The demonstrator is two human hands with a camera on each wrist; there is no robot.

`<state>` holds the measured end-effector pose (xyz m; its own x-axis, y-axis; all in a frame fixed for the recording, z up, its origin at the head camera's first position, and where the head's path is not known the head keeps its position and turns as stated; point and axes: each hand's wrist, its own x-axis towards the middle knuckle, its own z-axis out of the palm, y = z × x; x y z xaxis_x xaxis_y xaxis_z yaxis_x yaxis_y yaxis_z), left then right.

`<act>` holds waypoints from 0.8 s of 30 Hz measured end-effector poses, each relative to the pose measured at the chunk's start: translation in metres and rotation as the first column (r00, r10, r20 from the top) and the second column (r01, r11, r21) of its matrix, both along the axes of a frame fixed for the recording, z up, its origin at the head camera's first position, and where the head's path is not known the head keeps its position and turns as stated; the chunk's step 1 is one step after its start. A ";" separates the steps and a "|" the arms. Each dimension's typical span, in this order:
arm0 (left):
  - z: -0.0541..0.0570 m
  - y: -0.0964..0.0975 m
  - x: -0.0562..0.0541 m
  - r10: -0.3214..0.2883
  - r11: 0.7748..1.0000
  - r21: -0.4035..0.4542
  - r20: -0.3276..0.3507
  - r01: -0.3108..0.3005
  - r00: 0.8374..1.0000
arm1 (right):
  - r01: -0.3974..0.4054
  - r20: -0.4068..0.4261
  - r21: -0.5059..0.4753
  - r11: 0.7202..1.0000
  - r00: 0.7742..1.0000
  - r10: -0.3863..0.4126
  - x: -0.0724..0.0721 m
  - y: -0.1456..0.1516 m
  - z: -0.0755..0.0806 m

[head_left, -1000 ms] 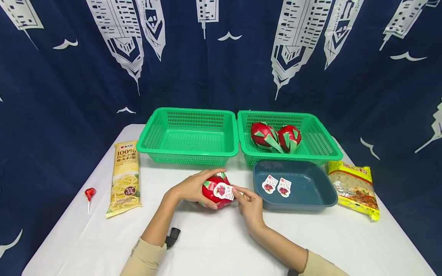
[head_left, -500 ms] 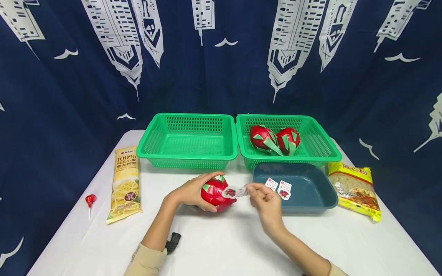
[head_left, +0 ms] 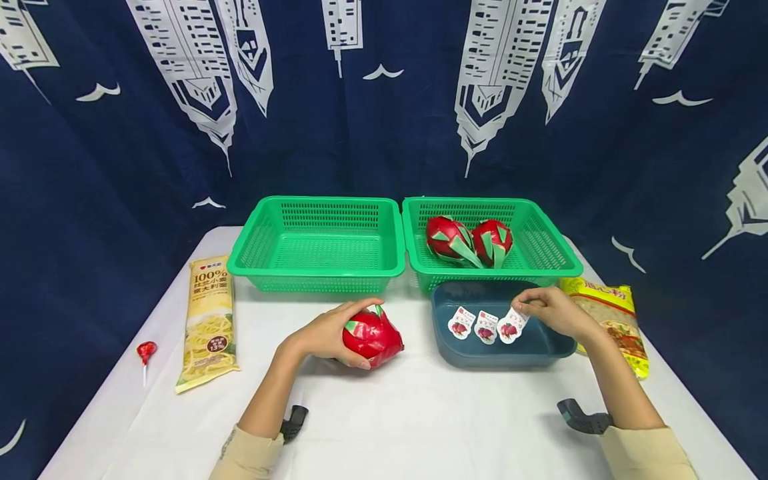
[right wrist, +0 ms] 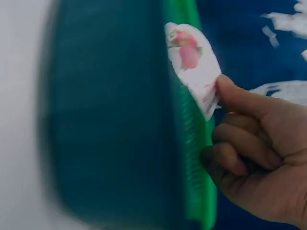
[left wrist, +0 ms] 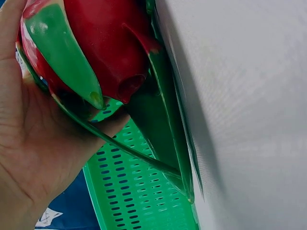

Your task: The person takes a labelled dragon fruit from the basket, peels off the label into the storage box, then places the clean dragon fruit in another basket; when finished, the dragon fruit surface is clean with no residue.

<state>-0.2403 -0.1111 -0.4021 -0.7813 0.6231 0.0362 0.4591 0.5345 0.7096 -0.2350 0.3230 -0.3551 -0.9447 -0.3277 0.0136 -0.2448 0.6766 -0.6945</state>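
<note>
My left hand (head_left: 324, 335) grips a red dragon fruit (head_left: 373, 340) with green scales, fingers over its far side and thumb at its near side. In the left wrist view the fruit's green scales (left wrist: 64, 52) stick out past the palm. My right hand (head_left: 555, 310) pinches the upper end of a white sticker (head_left: 511, 328) with a dragon fruit picture, over the dark blue basin (head_left: 543, 345). The right wrist view shows the sticker between thumb and fingertips. Two similar stickers, one on the left (head_left: 461, 323) and one in the middle (head_left: 486, 328), lie in the basin.
Behind stand two green baskets: the left basket (head_left: 318, 273) and the right basket (head_left: 498, 273), which holds two dragon fruits (head_left: 449, 238). On the left lie a noodle pack (head_left: 208, 320) and a red lollipop (head_left: 146, 350). A yellow food bag (head_left: 618, 323) lies beyond my right forearm.
My right hand has pulled the sticker off the dragon fruit and carried it right, over the basin beside the other two. My left hand keeps its hold on the fruit.
</note>
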 end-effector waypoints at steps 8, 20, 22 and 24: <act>0.000 -0.001 0.002 0.006 1.000 0.001 0.004 -0.006 1.000 | 0.093 -0.133 0.213 0.973 0.989 -0.065 -0.015 0.007 -0.043; -0.001 -0.001 0.000 0.012 1.000 0.000 -0.002 -0.012 1.000 | 0.016 -0.146 0.334 0.942 0.989 0.035 -0.015 -0.002 -0.060; -0.001 -0.001 0.000 0.011 1.000 0.002 -0.001 -0.011 1.000 | 0.013 -0.133 0.349 0.937 0.990 0.036 -0.016 -0.002 -0.061; -0.001 -0.001 0.000 0.012 1.000 0.006 0.006 -0.012 1.000 | 0.019 -0.139 0.366 0.930 0.990 0.035 -0.016 -0.002 -0.060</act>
<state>-0.2406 -0.1121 -0.4031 -0.7889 0.6135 0.0354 0.4483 0.5352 0.7159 -0.2508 0.3207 -0.4153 -0.9392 -0.3425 0.0243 -0.3282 0.8746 -0.3570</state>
